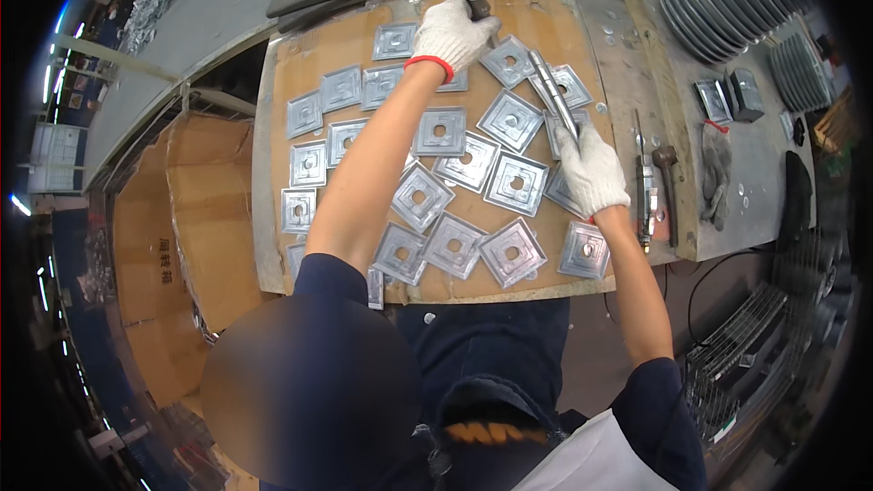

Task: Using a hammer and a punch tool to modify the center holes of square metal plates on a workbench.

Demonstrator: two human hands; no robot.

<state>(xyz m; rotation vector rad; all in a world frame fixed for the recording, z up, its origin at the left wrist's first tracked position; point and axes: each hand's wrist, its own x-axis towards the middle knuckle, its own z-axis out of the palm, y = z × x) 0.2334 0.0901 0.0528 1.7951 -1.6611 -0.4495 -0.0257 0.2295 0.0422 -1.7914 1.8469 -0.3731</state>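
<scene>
Right hand (593, 171) grips a silver rod (552, 91), left hand (453, 32) clutches a dark tool (477, 6).

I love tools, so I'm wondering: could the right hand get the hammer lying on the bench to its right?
Probably not just now: the right hand is wrapped around a metal rod. With that put down, likely yes; the hammer lies close by, just past a long metal tool.

- Left arm (368, 168) stretched toward the far edge of the worktop (546, 9); left hand (452, 32), white-gloved, fingers curled.
- Right hand (593, 170), also gloved, nearer the near edge, fingers closed; right forearm (634, 282) slanting inward.
</scene>
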